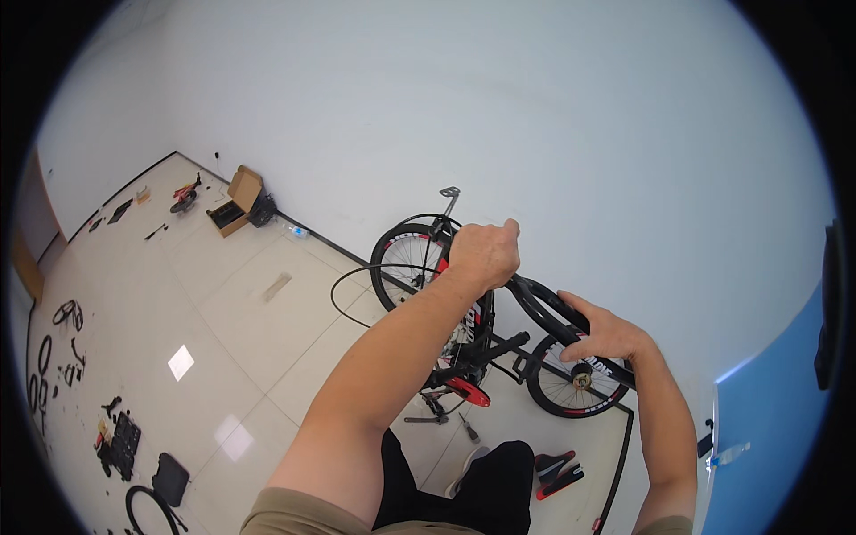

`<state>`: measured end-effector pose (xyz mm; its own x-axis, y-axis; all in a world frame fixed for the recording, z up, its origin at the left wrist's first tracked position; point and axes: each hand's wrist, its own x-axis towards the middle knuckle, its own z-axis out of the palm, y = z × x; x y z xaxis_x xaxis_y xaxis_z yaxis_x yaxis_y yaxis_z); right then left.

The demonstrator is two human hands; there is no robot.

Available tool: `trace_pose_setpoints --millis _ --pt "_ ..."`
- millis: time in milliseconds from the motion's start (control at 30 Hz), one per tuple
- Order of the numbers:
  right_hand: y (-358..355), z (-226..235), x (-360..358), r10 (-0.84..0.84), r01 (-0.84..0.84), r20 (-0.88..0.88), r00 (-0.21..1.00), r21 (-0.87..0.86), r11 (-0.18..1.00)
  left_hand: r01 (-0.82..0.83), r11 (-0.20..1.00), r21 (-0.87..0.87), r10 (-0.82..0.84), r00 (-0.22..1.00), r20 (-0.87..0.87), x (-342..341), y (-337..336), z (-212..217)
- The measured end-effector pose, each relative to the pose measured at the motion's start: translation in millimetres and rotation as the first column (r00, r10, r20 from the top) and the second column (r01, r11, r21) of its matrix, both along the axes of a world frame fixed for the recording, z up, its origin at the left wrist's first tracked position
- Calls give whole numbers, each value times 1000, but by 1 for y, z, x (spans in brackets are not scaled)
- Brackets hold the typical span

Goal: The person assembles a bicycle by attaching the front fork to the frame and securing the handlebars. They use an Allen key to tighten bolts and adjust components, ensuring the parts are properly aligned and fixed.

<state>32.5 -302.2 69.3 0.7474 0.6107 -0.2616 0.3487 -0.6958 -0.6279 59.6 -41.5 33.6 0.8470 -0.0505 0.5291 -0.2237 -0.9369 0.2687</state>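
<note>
The left hand (486, 256), near the centre of the frame, is closed in a fist with the thumb side up. A black curved part (535, 308) comes out just below it, so the fingers appear wrapped round its end, though the contact itself is hidden. The right hand (606, 332), right of centre, is bent in a partly open clasp around the same part farther down, its thumb on the near side and its fingers on the far side. The part slants from the centre down toward the right.

Under the arms, at the centre, is a black-and-red bicycle (487, 330), with one wheel (406, 276) left of the left hand and a second wheel (581, 382) below the right hand. A red chainring (468, 390) shows at lower centre, and a screwdriver (470, 430) lies on the tiled floor (294, 366) near it. An open cardboard box (246, 188) stands at upper left, and a tool tray (127, 444) lies at lower left
</note>
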Motion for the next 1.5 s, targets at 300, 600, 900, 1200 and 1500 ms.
trace_pose_setpoints --millis 300,600,900,1200,1500 --pt "18 -24 -23 118 172 765 633 -288 942 -29 1000 -13 29 1000 10 0 1 1" --pt "25 -47 -35 62 225 933 354 -149 963 -51 998 -30 52 997 57 6 4 -9" --pt "24 5 -14 -220 310 472 854 -120 943 -30 999 -42 31 999 18 4 1 -8" --pt "55 -43 -43 52 93 920 389 -95 991 20 1000 -20 -19 998 56 1 -18 -8" --pt "44 -41 -24 135 209 831 540 -288 935 50 999 -7 -49 995 93 -1 -34 -6"
